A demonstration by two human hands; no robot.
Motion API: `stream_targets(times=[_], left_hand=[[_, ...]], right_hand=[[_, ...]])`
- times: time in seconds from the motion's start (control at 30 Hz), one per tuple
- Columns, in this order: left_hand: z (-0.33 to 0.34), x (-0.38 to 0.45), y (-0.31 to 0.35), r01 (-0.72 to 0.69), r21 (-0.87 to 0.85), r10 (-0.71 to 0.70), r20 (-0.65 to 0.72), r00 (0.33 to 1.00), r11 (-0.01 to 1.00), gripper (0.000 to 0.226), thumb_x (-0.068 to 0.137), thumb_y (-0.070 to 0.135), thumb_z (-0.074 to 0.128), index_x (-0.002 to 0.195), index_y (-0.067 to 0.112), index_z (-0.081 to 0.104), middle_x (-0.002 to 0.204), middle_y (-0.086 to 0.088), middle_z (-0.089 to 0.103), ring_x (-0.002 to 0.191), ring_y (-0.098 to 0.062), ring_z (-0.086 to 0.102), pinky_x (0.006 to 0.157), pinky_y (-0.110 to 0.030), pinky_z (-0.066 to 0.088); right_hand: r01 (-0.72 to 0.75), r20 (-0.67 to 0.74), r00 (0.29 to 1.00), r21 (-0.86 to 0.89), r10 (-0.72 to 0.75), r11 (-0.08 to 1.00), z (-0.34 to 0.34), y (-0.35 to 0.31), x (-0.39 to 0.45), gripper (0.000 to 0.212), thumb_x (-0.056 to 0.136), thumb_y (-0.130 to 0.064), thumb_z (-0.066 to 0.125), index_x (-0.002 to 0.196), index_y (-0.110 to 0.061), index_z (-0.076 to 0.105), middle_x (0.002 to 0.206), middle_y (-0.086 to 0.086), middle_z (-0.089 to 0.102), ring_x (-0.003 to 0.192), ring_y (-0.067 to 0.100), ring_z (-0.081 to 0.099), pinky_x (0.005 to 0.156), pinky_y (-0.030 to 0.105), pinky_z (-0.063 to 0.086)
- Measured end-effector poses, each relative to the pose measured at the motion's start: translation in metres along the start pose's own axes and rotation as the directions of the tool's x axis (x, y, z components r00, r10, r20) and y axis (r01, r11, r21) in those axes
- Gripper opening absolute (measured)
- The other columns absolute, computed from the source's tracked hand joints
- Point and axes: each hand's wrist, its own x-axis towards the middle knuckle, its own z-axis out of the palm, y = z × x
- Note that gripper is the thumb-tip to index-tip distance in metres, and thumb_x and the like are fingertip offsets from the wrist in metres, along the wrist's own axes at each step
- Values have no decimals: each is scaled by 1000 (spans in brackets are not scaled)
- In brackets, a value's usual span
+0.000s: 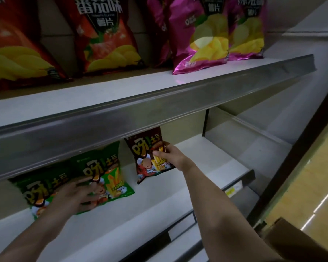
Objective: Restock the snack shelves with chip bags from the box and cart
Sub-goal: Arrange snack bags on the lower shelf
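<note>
While the right hand (169, 154) reaches deep under the upper shelf (159, 103), its fingers and thumb are curled round the right edge of a brown chip bag (148, 157), pinching it near the middle of that side. That bag stands upright on the lower shelf (197, 167), leaning slightly back, its top hidden behind the metal lip of the shelf above. Off to the left, the left hand (78, 193) lies with its fingers spread and fairly straight, pressed flat against the front of a green chip bag (104, 176); it does not grip it. A second green bag (38, 188) sits just beside the first, overlapped by it and partly hidden by the left wrist. Between the green pair and the brown bag there is a strip of bare white shelf.

On the upper shelf, two red tomato-flavour bags (104, 35) stand at the left, with a bare stretch of backing between them, and purple bags (201, 35) stand in a row at the right, each showing yellow crisps on its front. At the lower right corner, a flap of a cardboard box (292, 241) juts into view, near a pale wooden floor (326, 176) lit by streaks of reflected light.
</note>
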Motion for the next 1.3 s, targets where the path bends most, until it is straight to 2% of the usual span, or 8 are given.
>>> stream_targets(times=[0.17, 0.27, 0.4, 0.53, 0.77, 0.87, 1.03, 1.3], left_hand=[[-3, -12, 5, -50, -4, 50, -25, 998, 999, 30, 93, 14, 57, 123, 15, 52, 105, -8, 68, 96, -29, 65, 91, -44, 48], [-6, -10, 3, -28, -9, 28, -42, 999, 1000, 30, 95, 13, 56, 124, 15, 50, 106, -6, 68, 97, -27, 65, 94, -46, 48], [-4, -8, 3, -20, -21, 19, -74, 997, 1000, 27, 95, 11, 55, 122, 15, 52, 108, -9, 67, 94, -26, 66, 77, -37, 52], [1, -3, 3, -13, 7, 13, -70, 997, 1000, 21, 95, 12, 57, 115, 19, 55, 105, -7, 69, 94, -25, 68, 77, -36, 54], [4, 7, 6, -16, 0, 16, -36, 999, 1000, 21, 95, 8, 57, 116, 11, 58, 104, -11, 70, 94, -29, 68, 77, -38, 57], [9, 8, 10, -43, -33, 44, 29, 999, 999, 20, 97, 7, 52, 114, 14, 59, 105, -12, 69, 97, -31, 66, 89, -46, 52], [20, -1, 4, -71, -76, 84, 178, 980, 995, 14, 97, 8, 53, 109, 11, 60, 98, -12, 69, 87, -26, 67, 80, -35, 53], [-5, -55, -33, -117, -10, 104, 542, 834, 993, 19, 100, 4, 40, 103, 11, 58, 94, -10, 67, 71, -19, 70, 65, -28, 57]], right_hand=[[-81, 60, 995, 25, 79, 996, 19, 27, 17, 66, 74, -40, 78, 130, -13, 56, 121, 9, 69, 110, 27, 66, 99, 47, 51], [-121, 66, 991, 42, 118, 992, 22, 33, 25, 53, 86, -33, 72, 133, -17, 53, 122, 8, 68, 111, 25, 65, 103, 48, 48], [-126, 55, 991, 103, 120, 987, 23, 40, 32, 63, 81, -32, 76, 137, -18, 50, 123, 8, 68, 112, 27, 65, 103, 51, 47], [-194, -71, 976, 159, 207, 968, 27, 39, 25, 86, 78, -28, 80, 150, -19, 33, 133, 11, 59, 116, 26, 61, 101, 39, 46], [-133, -497, 860, -8, 112, 991, 42, 31, -15, 50, 95, -22, 61, 139, -8, 44, 139, 15, 47, 126, 27, 49, 94, 28, 39], [-118, -551, 827, 21, 110, 993, 53, 27, -48, 30, 96, -20, 59, 124, -10, 57, 125, 9, 59, 111, 21, 56, 92, 29, 44], [-60, -560, 822, 101, 107, 993, 76, 17, -119, 14, 99, -14, 50, 111, -14, 59, 105, 5, 63, 95, 21, 63, 85, 34, 53], [-22, -815, 551, 198, 177, 980, 141, -3, -268, 21, 101, -12, 47, 117, -4, 58, 94, 2, 63, 74, 7, 60, 67, 20, 50]])
